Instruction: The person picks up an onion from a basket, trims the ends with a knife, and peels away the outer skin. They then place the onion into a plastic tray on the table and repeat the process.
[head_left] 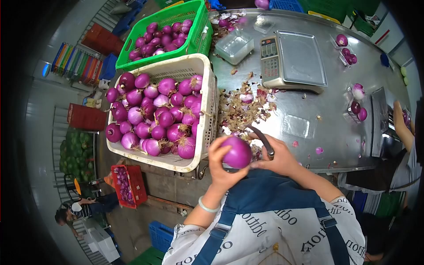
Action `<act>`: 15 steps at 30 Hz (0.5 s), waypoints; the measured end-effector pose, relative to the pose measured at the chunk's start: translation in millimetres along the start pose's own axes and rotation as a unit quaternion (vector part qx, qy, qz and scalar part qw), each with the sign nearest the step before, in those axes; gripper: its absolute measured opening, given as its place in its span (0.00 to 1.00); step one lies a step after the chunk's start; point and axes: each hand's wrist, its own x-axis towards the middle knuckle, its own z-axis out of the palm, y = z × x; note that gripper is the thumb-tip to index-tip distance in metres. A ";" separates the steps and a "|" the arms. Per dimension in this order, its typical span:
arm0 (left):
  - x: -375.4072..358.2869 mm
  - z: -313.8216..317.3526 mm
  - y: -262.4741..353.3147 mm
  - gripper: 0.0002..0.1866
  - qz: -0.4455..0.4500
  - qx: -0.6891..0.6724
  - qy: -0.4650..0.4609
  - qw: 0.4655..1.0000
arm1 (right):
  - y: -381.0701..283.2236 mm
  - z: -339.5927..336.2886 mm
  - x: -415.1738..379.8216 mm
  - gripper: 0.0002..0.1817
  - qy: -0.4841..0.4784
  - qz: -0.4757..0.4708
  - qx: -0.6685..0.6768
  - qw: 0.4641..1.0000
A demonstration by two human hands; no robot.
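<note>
My left hand (pixel 221 165) grips a peeled purple onion (pixel 237 152) in front of my chest, at the near edge of the steel table (pixel 335 119). My right hand (pixel 278 159) holds a dark-handled knife (pixel 264 142) whose tip touches the onion's right side. A cream crate (pixel 176 70) full of unpeeled purple onions stands just left of my hands. A heap of onion skins (pixel 243 108) lies on the table beyond my hands.
A green crate (pixel 168 17) of onions stands behind the cream one. A digital scale (pixel 291 59) and clear plastic trays (pixel 235 45) sit on the table. A co-worker's arm (pixel 402 126) is at the right edge. A red crate (pixel 128 185) rests on the floor.
</note>
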 end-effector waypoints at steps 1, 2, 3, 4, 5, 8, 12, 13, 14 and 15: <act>2.9 0.6 -1.1 0.46 0.046 0.011 -0.032 0.998 | 14.5 4.9 8.0 0.46 -0.002 -0.067 0.025 0.997; 4.0 4.3 1.1 0.44 0.030 -0.001 -0.067 0.997 | 20.5 -7.4 -3.7 0.46 -0.008 -0.038 0.087 0.995; -2.6 34.8 14.5 0.44 -0.014 -0.039 -0.080 0.996 | 25.5 -18.1 -13.7 0.46 -0.010 -0.008 0.149 0.989; 2.1 30.7 15.3 0.44 -0.020 -0.001 -0.109 0.994 | 22.2 -15.6 -18.9 0.46 -0.003 0.088 0.274 0.958; 7.9 26.7 13.6 0.45 -0.022 0.036 -0.133 0.990 | 24.5 -17.6 -22.1 0.45 0.001 0.184 0.384 0.905; 19.1 1.4 10.8 0.46 -0.031 0.046 -0.127 0.990 | 75.9 -36.2 -34.4 0.41 0.134 0.235 0.395 0.878; 33.8 -55.2 -3.6 0.31 -0.045 0.119 -0.035 0.991 | 136.2 -83.2 -38.9 0.41 0.272 0.295 0.210 0.892; 38.3 -71.4 -13.4 0.26 -0.040 0.151 -0.009 0.988 | 147.0 -93.3 -37.7 0.40 0.304 0.312 0.148 0.888; 44.2 -86.6 -18.1 0.23 -0.093 0.145 0.027 0.985 | 168.6 -100.1 -38.9 0.35 0.344 0.332 0.110 0.871; 50.4 -103.5 -22.1 0.19 -0.144 0.139 0.063 0.978 | 172.2 -102.2 -35.3 0.34 0.332 0.322 0.068 0.884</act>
